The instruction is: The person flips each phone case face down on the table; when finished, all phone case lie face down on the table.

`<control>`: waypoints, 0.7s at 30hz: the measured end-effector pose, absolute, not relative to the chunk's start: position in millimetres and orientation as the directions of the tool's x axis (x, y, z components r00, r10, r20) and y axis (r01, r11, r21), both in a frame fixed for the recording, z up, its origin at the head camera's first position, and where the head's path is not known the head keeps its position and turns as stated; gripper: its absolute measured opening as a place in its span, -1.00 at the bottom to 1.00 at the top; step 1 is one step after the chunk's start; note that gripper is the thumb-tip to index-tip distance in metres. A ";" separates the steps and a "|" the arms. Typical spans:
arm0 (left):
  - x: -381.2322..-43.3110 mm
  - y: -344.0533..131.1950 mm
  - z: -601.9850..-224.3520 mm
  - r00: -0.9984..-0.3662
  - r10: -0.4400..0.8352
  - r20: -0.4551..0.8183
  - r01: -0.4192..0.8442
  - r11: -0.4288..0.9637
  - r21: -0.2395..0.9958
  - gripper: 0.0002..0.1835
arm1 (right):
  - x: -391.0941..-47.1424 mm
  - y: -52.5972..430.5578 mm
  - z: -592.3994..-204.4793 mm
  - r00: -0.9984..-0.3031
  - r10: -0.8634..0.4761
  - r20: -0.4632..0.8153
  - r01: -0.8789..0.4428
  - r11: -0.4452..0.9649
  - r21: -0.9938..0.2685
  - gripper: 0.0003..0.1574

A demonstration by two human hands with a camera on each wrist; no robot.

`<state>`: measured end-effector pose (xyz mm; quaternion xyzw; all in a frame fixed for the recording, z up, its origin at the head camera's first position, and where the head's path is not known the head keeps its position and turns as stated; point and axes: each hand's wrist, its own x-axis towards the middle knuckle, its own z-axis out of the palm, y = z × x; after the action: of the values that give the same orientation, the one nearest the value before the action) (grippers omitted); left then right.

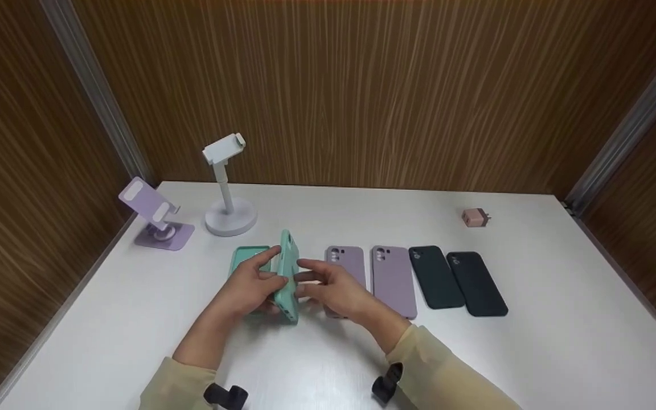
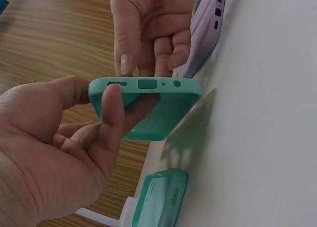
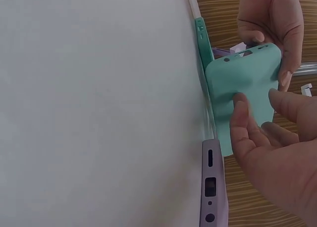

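My left hand (image 1: 248, 287) grips a mint-green phone case (image 1: 290, 300) by its long edges, standing it on edge above the table. The left wrist view shows the case (image 2: 148, 84) from its end with the port cutouts, its inner side hollow. Facing the plain back, my right hand (image 1: 342, 289) has loosely bent, spread fingers. In the right wrist view its fingertips (image 3: 241, 105) are right at the back of the case. Another mint-green case (image 1: 241, 257) lies on the table behind the left hand, partly covered by it.
To the right lie two lilac phone cases (image 1: 394, 282), the nearer one partly behind my right hand, then two black cases (image 1: 436, 277). A lilac phone stand (image 1: 146, 202) and a white phone stand (image 1: 231, 219) are at the back left. A pink charger plug (image 1: 472, 217) sits back right.
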<state>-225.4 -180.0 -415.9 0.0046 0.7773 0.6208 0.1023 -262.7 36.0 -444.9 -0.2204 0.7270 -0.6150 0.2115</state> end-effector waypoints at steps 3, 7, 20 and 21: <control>-224.4 -180.9 -415.4 -0.981 0.123 -0.152 -0.126 0.199 0.972 -0.20 | -262.7 37.3 -442.3 -0.820 -0.572 -0.026 -0.083 0.164 -0.983 -0.19; -223.6 -181.2 -414.1 -0.982 0.113 -0.152 -0.134 0.157 0.979 -0.20 | -262.4 37.9 -439.7 -0.832 -0.554 -0.032 -0.090 0.193 -0.977 -0.20; -221.6 -184.0 -410.1 -0.991 0.071 -0.110 -0.105 0.066 0.992 -0.24 | -268.9 37.6 -439.1 -0.892 -0.439 -0.109 0.040 0.163 -0.986 -0.09; -221.6 -184.1 -410.9 -0.992 0.068 -0.105 -0.101 0.061 0.993 -0.25 | -269.5 38.1 -438.8 -0.895 -0.432 -0.114 0.054 0.147 -0.988 -0.08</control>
<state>-221.6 -184.1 -410.9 -0.0115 0.7256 0.6852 0.0616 -269.5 38.1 -438.8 -0.1289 0.7332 -0.6401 0.1900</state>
